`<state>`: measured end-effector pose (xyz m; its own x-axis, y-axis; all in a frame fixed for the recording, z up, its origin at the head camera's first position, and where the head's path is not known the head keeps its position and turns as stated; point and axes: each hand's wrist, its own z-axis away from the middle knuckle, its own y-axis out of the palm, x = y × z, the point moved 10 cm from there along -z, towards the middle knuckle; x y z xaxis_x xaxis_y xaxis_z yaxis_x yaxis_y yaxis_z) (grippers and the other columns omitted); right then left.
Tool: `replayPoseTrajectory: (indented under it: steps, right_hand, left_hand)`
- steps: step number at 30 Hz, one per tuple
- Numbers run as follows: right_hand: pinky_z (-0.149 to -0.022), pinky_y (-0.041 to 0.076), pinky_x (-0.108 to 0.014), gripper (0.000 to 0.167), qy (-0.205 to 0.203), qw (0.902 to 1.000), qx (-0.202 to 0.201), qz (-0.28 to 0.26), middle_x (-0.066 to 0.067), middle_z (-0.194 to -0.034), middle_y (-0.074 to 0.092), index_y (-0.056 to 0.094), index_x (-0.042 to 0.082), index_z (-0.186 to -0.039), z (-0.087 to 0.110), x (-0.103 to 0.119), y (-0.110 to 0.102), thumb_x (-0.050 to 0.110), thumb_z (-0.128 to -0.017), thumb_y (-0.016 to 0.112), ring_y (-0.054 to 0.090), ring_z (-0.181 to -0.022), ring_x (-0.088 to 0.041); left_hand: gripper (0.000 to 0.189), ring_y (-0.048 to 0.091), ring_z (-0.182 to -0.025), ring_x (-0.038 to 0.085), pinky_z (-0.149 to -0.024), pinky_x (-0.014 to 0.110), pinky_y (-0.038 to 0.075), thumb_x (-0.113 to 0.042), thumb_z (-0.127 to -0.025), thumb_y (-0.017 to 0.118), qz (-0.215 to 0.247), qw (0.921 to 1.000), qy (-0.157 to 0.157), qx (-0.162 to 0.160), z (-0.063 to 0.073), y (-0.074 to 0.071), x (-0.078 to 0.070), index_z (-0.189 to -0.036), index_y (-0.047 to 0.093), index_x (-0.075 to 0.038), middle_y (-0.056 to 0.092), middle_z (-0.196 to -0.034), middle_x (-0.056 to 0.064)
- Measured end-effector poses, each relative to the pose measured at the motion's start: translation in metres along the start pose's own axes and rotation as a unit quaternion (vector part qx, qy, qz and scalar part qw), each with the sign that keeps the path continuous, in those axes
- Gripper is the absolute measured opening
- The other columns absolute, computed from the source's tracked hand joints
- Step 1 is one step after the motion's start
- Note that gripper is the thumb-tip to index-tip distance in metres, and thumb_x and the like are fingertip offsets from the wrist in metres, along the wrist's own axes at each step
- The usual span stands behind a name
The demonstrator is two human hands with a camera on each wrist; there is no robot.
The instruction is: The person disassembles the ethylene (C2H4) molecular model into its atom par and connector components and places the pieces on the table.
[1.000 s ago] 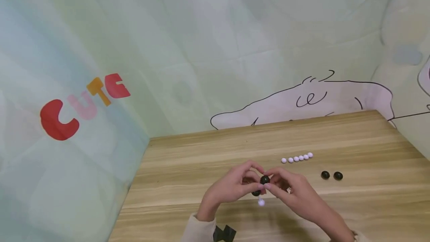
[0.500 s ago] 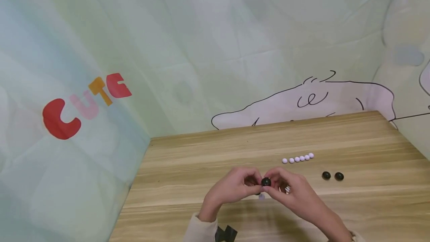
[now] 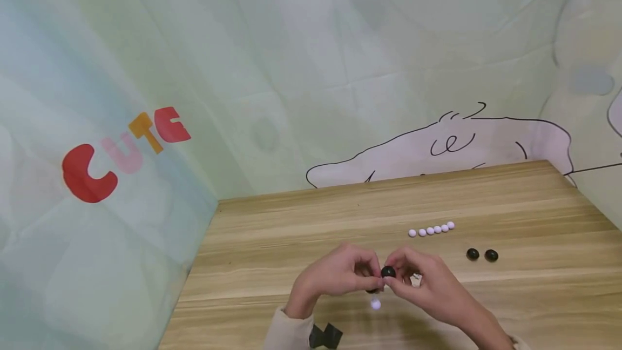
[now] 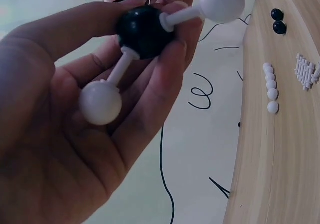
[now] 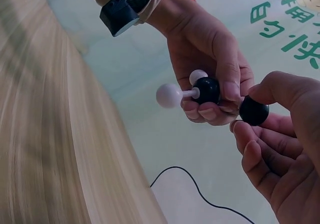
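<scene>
My left hand (image 3: pixel 335 273) grips a black ball (image 4: pixel 144 32) of a molecular model. Two white balls (image 4: pixel 100 102) stand out from it on short white connector sticks (image 4: pixel 122 67). Opposite, my right hand (image 3: pixel 430 285) pinches a second black ball (image 5: pixel 254 110) between thumb and fingers. In the right wrist view this ball sits close beside the left hand's fingertips, in line with the model's black ball (image 5: pixel 206 90). Fingers cover the place between the two black balls, so whether a stick joins them I cannot tell. Both hands are raised over the table.
Several small white balls (image 3: pixel 430 230) lie in a row on the wooden table (image 3: pixel 272 226). Two black balls (image 3: pixel 473 254) lie further right. A pile of white connector sticks (image 4: pixel 304 72) is partly behind my right hand in the head view. A printed backdrop (image 3: pixel 389 58) stands behind.
Both hands have come slightly lower in the head view, with the pinched black ball shifting a little down and right. The white ball below the left hand has tilted out of and back into view.
</scene>
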<state>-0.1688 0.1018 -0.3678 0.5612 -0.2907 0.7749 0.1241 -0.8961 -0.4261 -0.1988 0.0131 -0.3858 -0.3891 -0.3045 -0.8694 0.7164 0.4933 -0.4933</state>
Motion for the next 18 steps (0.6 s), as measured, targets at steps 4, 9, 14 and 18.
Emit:
replayPoseTrajectory:
  steps: [4,9,14,18]
  right_hand:
    - [-0.057,0.048,-0.021,0.019,-0.012,0.9998,0.006,-0.015,0.011,-0.081,0.064,0.061,0.02,-0.098,0.0005,0.0019,-0.0001,0.009,-0.087,0.07,0.057,-0.066,-0.003]
    - [-0.058,0.049,-0.022,0.017,-0.014,0.9994,0.011,-0.029,0.011,-0.082,0.063,0.061,0.021,-0.099,0.0006,0.0034,0.0,0.01,-0.088,0.068,0.058,-0.067,-0.004]
    - [-0.058,0.049,-0.022,0.019,-0.027,0.9991,0.007,-0.03,0.012,-0.08,0.062,0.06,0.022,-0.099,0.0005,0.0063,-0.0012,0.008,-0.088,0.068,0.056,-0.066,-0.003]
    - [-0.058,0.05,-0.022,0.022,-0.031,0.999,0.008,-0.031,0.011,-0.08,0.063,0.06,0.021,-0.1,0.0007,0.0076,-0.0009,0.006,-0.087,0.068,0.057,-0.067,-0.002]
  left_hand:
    - [0.007,0.065,-0.067,-0.001,-0.066,0.019,0.054,-0.003,-0.089,0.065,0.022,0.9995,0.009,0.022,0.0001,0.0025,-0.0025,-0.083,0.066,-0.002,0.072,-0.08,0.013]
    - [0.007,0.066,-0.066,0.002,-0.065,0.019,0.053,-0.004,-0.089,0.064,0.039,0.9986,0.007,0.034,0.0008,0.003,-0.0036,-0.083,0.066,-0.003,0.071,-0.078,0.014]
    - [0.007,0.066,-0.067,0.003,-0.066,0.019,0.053,-0.003,-0.09,0.063,0.06,0.9971,0.001,0.048,0.001,0.0033,-0.005,-0.083,0.065,-0.001,0.071,-0.079,0.017]
    - [0.008,0.067,-0.068,0.004,-0.066,0.018,0.053,-0.002,-0.09,0.062,0.074,0.9955,0.004,0.059,0.0015,0.0036,-0.0073,-0.083,0.065,0.001,0.07,-0.079,0.02]
